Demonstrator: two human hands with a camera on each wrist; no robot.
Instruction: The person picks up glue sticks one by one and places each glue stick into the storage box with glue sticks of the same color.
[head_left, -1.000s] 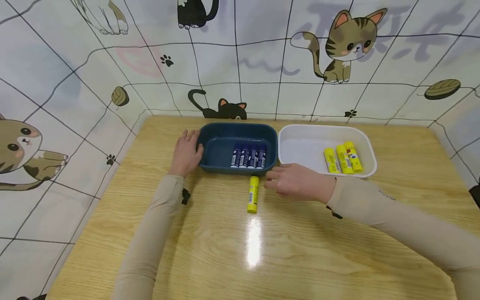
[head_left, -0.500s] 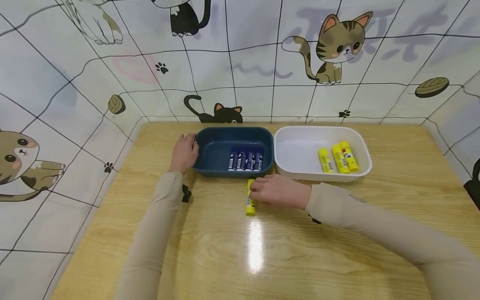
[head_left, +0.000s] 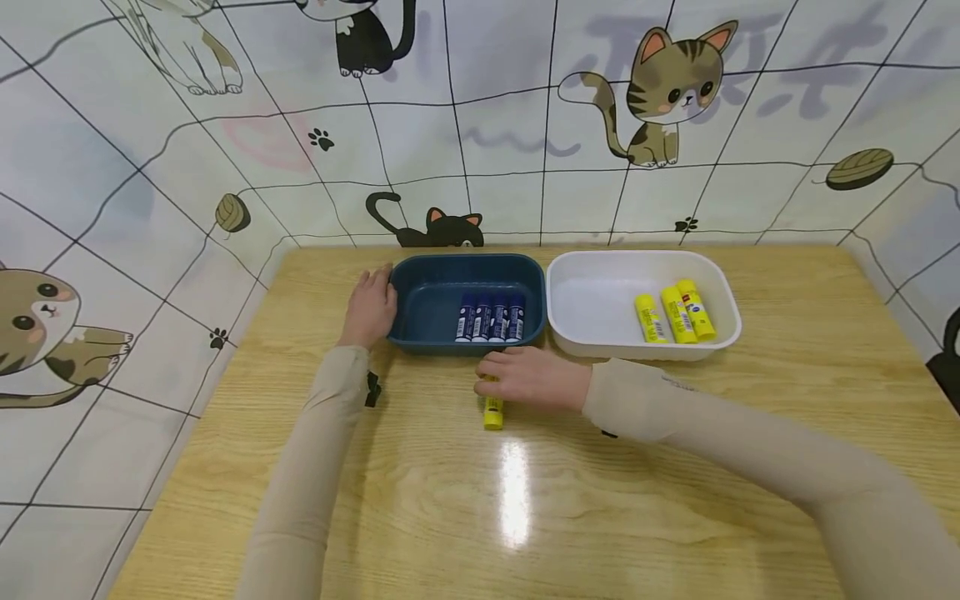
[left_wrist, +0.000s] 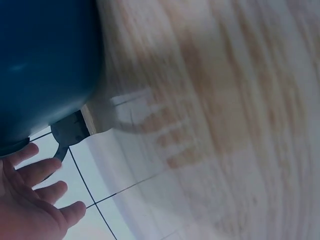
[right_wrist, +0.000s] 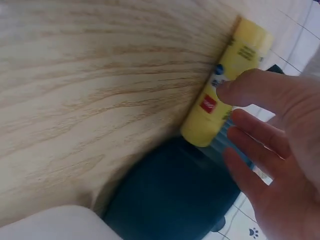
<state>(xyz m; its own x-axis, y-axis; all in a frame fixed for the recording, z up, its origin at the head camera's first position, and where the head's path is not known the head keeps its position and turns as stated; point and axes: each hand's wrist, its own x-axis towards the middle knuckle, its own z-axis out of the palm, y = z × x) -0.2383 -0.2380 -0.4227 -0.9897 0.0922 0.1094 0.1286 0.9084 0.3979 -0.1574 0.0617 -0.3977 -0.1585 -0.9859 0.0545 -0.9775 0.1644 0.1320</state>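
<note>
In the head view, a yellow glue stick [head_left: 493,416] lies on the table in front of the dark blue tray [head_left: 467,348]. My right hand [head_left: 532,378] covers its upper part. The right wrist view shows my thumb on the label side of the glue stick [right_wrist: 201,126] and my fingers curved along its other side. My left hand [head_left: 369,308] rests at the left end of the blue tray, fingers extended along the outside of its wall. Several glue sticks with dark blue caps [head_left: 491,318] stand in a row in that tray's right half.
Right beside the blue tray stands a white tray [head_left: 592,292], holding 3 yellow glue sticks [head_left: 677,313] at its right side. Both trays sit near the back of the wooden table [head_left: 420,500], before a wall covering [head_left: 517,133] printed with cats.
My right hand has moved left from beside the yellow glue stick onto it, and the glue stick has shifted slightly left. My left hand stays at the blue tray's end.
</note>
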